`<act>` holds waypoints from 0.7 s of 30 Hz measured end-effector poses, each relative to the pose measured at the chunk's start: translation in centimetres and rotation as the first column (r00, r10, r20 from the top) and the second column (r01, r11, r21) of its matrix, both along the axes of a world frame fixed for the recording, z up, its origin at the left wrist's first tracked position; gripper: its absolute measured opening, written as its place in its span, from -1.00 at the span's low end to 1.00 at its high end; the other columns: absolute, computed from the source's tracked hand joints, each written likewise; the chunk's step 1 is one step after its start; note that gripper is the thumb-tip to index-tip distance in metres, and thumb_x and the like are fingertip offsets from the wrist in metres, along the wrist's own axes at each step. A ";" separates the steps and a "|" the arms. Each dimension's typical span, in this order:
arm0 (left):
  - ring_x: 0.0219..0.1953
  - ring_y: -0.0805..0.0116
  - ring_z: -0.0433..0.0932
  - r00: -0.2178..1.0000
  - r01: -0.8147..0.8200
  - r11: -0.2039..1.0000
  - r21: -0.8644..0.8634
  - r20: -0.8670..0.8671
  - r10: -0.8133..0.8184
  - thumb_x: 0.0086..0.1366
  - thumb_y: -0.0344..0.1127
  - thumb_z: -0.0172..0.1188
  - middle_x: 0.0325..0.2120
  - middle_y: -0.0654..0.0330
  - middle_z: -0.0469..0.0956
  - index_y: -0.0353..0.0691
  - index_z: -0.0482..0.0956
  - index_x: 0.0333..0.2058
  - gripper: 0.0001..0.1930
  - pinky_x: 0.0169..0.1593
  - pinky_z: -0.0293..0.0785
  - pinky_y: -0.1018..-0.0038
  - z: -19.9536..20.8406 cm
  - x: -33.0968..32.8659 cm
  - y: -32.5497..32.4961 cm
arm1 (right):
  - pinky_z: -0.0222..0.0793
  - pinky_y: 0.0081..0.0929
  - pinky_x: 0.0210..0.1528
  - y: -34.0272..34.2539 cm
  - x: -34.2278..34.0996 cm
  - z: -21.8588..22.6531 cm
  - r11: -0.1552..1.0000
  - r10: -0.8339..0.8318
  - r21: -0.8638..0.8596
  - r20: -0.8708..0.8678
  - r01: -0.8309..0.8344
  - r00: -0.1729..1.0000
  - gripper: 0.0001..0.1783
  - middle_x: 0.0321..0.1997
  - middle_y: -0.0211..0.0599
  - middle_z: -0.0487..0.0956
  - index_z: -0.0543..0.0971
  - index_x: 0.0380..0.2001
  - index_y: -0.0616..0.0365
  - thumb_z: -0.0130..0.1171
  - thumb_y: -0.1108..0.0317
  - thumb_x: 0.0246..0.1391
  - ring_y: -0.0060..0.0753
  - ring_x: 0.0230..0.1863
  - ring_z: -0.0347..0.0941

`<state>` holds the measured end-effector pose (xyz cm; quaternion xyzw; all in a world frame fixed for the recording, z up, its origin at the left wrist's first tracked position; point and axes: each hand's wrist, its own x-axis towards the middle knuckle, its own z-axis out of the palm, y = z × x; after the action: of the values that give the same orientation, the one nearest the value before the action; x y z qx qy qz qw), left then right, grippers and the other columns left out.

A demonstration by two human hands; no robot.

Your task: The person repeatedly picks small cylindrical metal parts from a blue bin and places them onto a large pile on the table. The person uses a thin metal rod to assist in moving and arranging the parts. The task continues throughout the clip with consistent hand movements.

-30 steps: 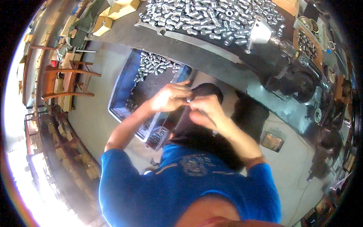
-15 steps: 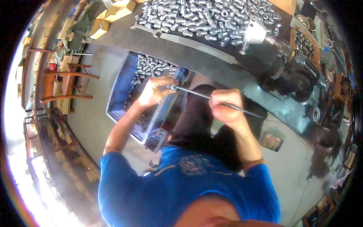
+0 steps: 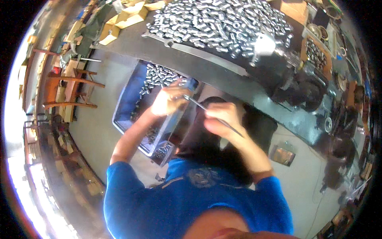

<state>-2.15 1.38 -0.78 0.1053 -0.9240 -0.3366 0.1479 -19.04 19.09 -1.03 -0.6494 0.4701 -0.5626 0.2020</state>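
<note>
Holding a thin metal rod (image 3: 211, 113) between them, both hands were raised above the person's lap, just off the middle of the view. The rod looked slim, straight and grey, with a bright glint near its upper tip, and it ran from about ten o'clock down toward four o'clock. The left hand (image 3: 169, 99) had its fingers closed round the upper tip, at ten o'clock from the right hand (image 3: 223, 119), whose fingers were curled shut on the rod's middle, so that the lower part stuck out past the knuckles. Both forearms came up out of blue sleeves (image 3: 123, 191).

Under the left hand, on the floor, stood a blue tray (image 3: 127, 107) with short silvery metal cylinders (image 3: 157, 75) heaped at its far end. At twelve o'clock a dark surface (image 3: 135, 44) carried a much bigger heap of like cylinders (image 3: 223, 22). A black machine (image 3: 294, 79) sat at two o'clock, and a wooden chair (image 3: 65, 91) stood at nine o'clock.
</note>
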 end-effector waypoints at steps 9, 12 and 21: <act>-0.13 0.39 0.56 0.915 -0.275 0.810 0.518 -0.117 0.385 0.00 -0.57 0.33 -0.20 0.10 0.62 -0.33 0.61 -0.25 -0.73 0.01 0.45 0.45 2.8 1.2 -3.5 | 0.05 -0.37 -0.65 1.2 0.0 0.3 0.995 -0.100 0.043 0.121 0.095 0.988 -0.49 -0.72 -0.27 0.20 0.23 -0.77 0.16 0.13 0.02 -0.06 -0.22 -0.70 0.19; 0.00 0.29 0.51 0.925 -0.245 0.865 0.437 -0.162 0.344 0.03 -0.65 0.27 -0.16 0.04 0.58 -0.37 0.54 -0.19 -0.70 0.10 0.42 0.41 2.9 0.7 -4.4 | 0.04 -0.40 -0.63 1.0 0.0 0.1 0.994 -0.085 0.084 0.199 0.069 0.976 -0.54 -0.72 -0.27 0.20 0.23 -0.76 0.18 0.15 0.10 -0.11 -0.28 -0.69 0.18; -0.16 0.26 0.59 0.906 -0.408 0.898 -0.164 -0.189 0.378 0.03 -0.32 0.35 -0.25 0.11 0.63 -0.23 0.62 -0.23 -0.72 -0.03 0.45 0.42 4.8 -8.1 -13.0 | 0.01 -0.38 -0.63 0.5 0.1 -1.2 0.978 -0.139 0.179 0.172 0.107 0.975 -0.78 -0.73 -0.23 0.20 0.26 -0.75 0.22 0.11 0.45 -0.31 -0.30 -0.71 0.13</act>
<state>-10.27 -11.67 4.01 0.2486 -0.8986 -0.2121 0.2929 -18.95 19.56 -2.28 -0.5450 0.5350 -0.5894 0.2633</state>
